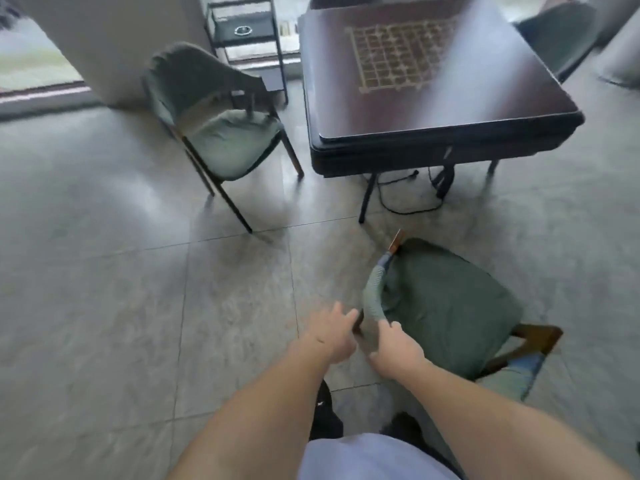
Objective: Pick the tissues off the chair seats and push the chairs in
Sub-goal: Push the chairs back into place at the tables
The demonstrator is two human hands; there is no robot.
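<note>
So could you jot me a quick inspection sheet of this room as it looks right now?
Surface: dark table with a grid board pattern; grey tiled floor.
Job's things: near chair and left chair, both pulled out; tissues: nothing seen.
Clutter: nothing seen.
Hands: left hand at the near chair's backrest; right hand grips it.
Cables: black cable on the floor under the table.
Surroundings: black rack, third chair beyond the table.

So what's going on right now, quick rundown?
Left hand and right hand both on near chair backrest. No tissue seen on its seat. Chair stands off from table; power cord lies under the table.
</note>
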